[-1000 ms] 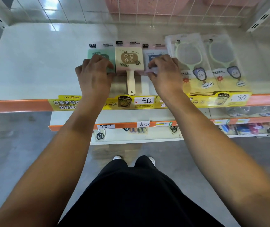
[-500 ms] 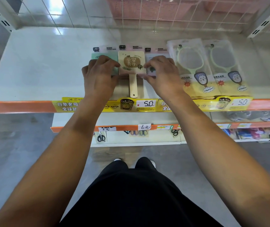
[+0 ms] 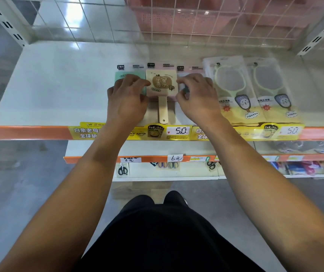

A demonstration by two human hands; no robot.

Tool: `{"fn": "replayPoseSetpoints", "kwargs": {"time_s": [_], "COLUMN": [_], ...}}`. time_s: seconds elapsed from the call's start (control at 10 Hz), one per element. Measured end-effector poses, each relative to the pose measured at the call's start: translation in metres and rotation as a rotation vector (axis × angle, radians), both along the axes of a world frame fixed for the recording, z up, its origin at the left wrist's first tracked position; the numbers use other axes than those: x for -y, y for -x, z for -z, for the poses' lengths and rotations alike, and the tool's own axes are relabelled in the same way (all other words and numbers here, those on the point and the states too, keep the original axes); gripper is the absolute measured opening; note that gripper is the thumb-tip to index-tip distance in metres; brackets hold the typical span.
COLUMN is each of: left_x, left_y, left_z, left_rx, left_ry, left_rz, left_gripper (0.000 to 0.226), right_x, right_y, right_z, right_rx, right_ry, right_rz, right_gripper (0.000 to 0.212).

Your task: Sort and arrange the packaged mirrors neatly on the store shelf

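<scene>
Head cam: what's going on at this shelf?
A person is lining up packaged hand mirrors on the white store shelf. The left hand rests on the green square mirror pack, the right hand on the pale pack, flanking the cream paddle mirror. Two green round-mirror packs lie right.

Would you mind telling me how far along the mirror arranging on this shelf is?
Done: two green-framed round mirror packs lie side by side at the shelf's right. In hand: the left hand rests on the green mirror pack, the right hand on the pale pack, flanking the cream mirror. Left: squaring these three into a row.
</scene>
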State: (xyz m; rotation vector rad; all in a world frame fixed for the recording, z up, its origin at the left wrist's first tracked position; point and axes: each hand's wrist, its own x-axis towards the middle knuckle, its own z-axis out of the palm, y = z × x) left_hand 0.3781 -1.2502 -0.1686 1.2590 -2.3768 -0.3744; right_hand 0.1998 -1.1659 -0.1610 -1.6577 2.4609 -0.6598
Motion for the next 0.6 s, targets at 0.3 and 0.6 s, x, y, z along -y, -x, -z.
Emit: {"fn": "replayPoseSetpoints", "kwargs": {"time_s": [0.3, 0.6], "left_x": [0.003, 0.002], "left_y": [0.002, -0.002], "left_z": [-0.001, -0.011], "left_rx": [0.101, 0.066], "left_ry": [-0.064, -0.065], "left_rz": [0.017, 0.065], "left_gripper": [0.029, 0.035], "right_x": [0.002, -0.006], "right_y": [0.0, 0.005], "right_z": [0.001, 0.001], "right_rx": [-0.016, -0.02], "right_ry": [-0.066, -0.052], "right_rz": [0.026, -0.079], "right_gripper": [0.033, 0.041]}}
